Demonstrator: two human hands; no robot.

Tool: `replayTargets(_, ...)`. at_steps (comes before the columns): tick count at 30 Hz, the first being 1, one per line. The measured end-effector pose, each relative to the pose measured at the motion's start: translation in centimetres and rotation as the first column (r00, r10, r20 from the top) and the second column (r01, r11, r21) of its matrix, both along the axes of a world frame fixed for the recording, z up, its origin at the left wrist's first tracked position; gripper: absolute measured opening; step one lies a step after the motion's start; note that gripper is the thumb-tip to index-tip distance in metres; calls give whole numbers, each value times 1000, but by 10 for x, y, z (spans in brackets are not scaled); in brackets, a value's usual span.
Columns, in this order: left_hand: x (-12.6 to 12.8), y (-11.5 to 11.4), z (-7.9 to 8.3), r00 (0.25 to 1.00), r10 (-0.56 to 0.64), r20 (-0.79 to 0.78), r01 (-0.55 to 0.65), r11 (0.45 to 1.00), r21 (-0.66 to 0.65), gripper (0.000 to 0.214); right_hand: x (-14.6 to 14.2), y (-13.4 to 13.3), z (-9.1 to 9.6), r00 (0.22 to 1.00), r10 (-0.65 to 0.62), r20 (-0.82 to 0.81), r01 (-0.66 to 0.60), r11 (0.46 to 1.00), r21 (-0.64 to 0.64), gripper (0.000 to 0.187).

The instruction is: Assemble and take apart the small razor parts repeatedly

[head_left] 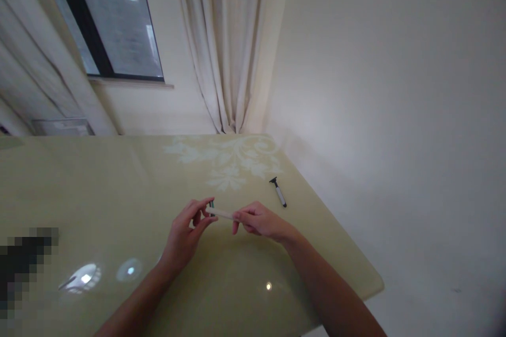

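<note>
Both hands meet above the middle of a glossy pale-green table (98, 184). Between them I hold a slim pale razor (220, 214) with a dark green head. My left hand (185, 234) pinches the head end with thumb and fingertips. My right hand (259, 220) grips the handle end, fingers curled over it. A second razor (279, 192), with a black head and white handle, lies on the table to the right of my hands, near the right edge.
The table carries a white floral print (229, 160) at its far side and ends at a rounded corner (375, 287) on the right. Curtains (225, 42) and a window (106, 16) stand behind. A blurred dark patch (23, 263) sits at the left.
</note>
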State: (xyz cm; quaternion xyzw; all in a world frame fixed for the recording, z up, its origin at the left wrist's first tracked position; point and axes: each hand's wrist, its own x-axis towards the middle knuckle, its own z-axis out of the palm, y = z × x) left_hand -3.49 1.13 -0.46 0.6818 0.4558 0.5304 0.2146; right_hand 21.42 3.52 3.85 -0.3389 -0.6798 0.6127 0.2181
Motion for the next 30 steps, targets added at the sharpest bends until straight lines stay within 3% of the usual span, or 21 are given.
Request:
replayTargets(10,0,-1,6,1000,2,8,-2,1000,0,31,1,-1,2,999,26,25,-27,999,38,54)
replayTargets(15,0,-1,5,1000,14,18,-14,1000,-15,34,1,-2,4,999,-33,38,31,998,58,56)
replayTargets(19,0,-1,3,1000,6,13,-5,1000,-23,31,-2,-3,5,999,23,42,-25,998,63,53)
replayTargets(30,0,-2,7,999,22,28,-22,1000,-11,32,0,-2,3,1000,-28,14,27,998,61,55)
